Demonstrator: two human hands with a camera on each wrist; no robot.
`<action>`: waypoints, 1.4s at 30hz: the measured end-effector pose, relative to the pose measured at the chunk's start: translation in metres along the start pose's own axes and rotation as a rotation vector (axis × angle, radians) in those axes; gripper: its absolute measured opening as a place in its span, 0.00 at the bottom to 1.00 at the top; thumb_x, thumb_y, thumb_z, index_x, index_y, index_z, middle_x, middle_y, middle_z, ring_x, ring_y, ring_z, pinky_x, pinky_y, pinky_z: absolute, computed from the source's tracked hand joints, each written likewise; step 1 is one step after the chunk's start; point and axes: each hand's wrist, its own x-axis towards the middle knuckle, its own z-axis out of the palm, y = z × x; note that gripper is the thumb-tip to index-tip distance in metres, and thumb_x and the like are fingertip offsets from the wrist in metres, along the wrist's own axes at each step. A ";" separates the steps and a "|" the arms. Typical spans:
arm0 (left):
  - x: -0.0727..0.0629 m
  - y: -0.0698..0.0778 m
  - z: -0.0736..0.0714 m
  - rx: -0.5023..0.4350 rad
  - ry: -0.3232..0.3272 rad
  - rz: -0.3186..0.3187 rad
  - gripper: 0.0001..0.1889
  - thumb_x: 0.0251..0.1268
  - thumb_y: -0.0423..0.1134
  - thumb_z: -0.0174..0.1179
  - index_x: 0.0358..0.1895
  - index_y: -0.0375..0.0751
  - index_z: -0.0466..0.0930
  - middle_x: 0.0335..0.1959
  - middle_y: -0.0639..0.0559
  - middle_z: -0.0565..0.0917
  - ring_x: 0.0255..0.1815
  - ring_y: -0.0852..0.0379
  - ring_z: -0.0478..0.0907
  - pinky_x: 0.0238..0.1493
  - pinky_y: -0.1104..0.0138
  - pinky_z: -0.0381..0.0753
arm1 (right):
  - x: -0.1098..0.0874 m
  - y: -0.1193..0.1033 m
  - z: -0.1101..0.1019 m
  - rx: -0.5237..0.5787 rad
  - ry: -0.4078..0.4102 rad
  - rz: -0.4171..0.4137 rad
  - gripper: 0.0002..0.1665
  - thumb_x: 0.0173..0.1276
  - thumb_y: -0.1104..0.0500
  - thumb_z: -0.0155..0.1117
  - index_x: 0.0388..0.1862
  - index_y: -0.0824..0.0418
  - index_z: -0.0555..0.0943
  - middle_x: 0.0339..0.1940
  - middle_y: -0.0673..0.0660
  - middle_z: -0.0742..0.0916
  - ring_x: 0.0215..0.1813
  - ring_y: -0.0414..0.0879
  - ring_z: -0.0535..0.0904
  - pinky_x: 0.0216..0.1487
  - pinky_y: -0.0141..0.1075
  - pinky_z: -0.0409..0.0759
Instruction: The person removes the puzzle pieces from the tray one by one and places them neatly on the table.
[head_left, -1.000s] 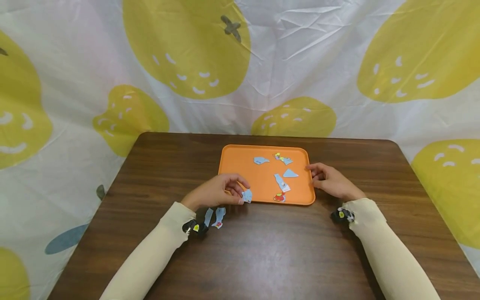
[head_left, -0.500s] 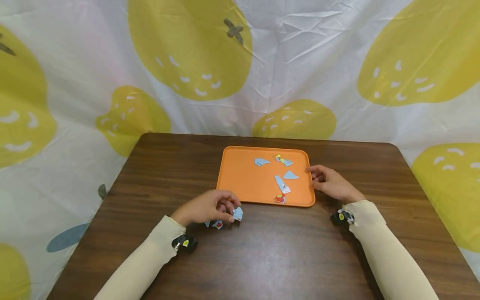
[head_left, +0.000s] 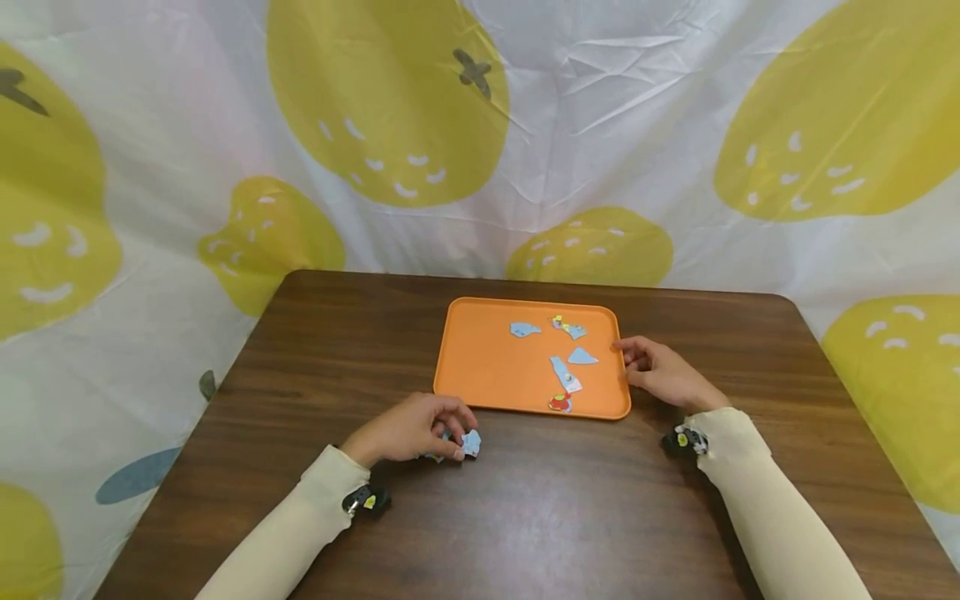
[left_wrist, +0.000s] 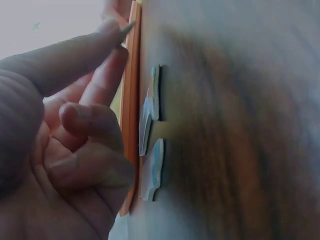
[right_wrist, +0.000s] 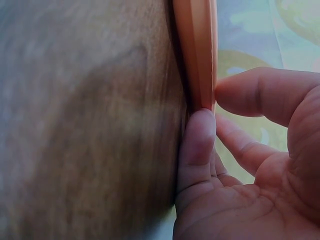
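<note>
In the head view my left hand (head_left: 417, 432) pinches a light-blue puzzle piece (head_left: 471, 443) between thumb and fingertips, just in front of the orange tray (head_left: 487, 358). Seen from the left wrist, that piece (left_wrist: 127, 32) is edge-on at the fingertips. Two more pieces, a farther one (left_wrist: 148, 112) and a nearer one (left_wrist: 153, 170), lie on the table below this hand, which mostly hides them from the head camera. At the tray's right side my right hand (head_left: 663, 372) holds the rim; the right wrist view has thumb and fingers on the tray wall (right_wrist: 196, 55).
Several irregular pieces lie on the tray's right half, among them a blue triangular one (head_left: 582, 356), a long blue one (head_left: 565, 374) and a red one (head_left: 559, 403). The brown wooden table (head_left: 540, 508) ends at a fruit-print curtain (head_left: 555, 150) behind.
My left hand has drawn back from the tray's front edge, toward the near left, with the puzzle piece still pinched. My right hand stays at the tray's right rim.
</note>
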 end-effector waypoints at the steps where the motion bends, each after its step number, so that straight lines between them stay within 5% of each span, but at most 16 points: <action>1: 0.000 0.000 0.000 0.012 0.001 0.001 0.17 0.62 0.38 0.78 0.52 0.48 0.85 0.35 0.63 0.90 0.26 0.65 0.72 0.30 0.73 0.74 | 0.000 0.001 0.000 -0.002 0.001 0.000 0.33 0.75 0.65 0.64 0.77 0.68 0.70 0.55 0.65 0.80 0.49 0.49 0.77 0.42 0.29 0.79; 15: 0.000 -0.006 -0.001 0.083 0.011 0.014 0.16 0.62 0.39 0.78 0.53 0.48 0.89 0.30 0.65 0.86 0.26 0.63 0.77 0.29 0.72 0.76 | 0.000 0.000 0.002 0.005 0.006 -0.001 0.33 0.74 0.66 0.64 0.76 0.69 0.70 0.55 0.66 0.80 0.50 0.50 0.78 0.43 0.28 0.80; 23: 0.001 -0.011 -0.013 0.075 0.103 0.016 0.16 0.65 0.43 0.76 0.54 0.47 0.88 0.31 0.64 0.86 0.24 0.67 0.69 0.29 0.74 0.68 | -0.001 -0.003 0.001 0.019 0.000 0.000 0.34 0.73 0.66 0.65 0.76 0.69 0.70 0.54 0.66 0.80 0.49 0.50 0.78 0.43 0.28 0.80; 42: 0.031 0.018 -0.039 -0.058 0.245 0.073 0.17 0.63 0.41 0.78 0.53 0.42 0.88 0.36 0.54 0.87 0.33 0.52 0.78 0.34 0.67 0.75 | 0.002 0.002 0.001 0.009 0.001 0.007 0.34 0.74 0.66 0.65 0.77 0.68 0.70 0.55 0.66 0.80 0.49 0.49 0.77 0.43 0.28 0.79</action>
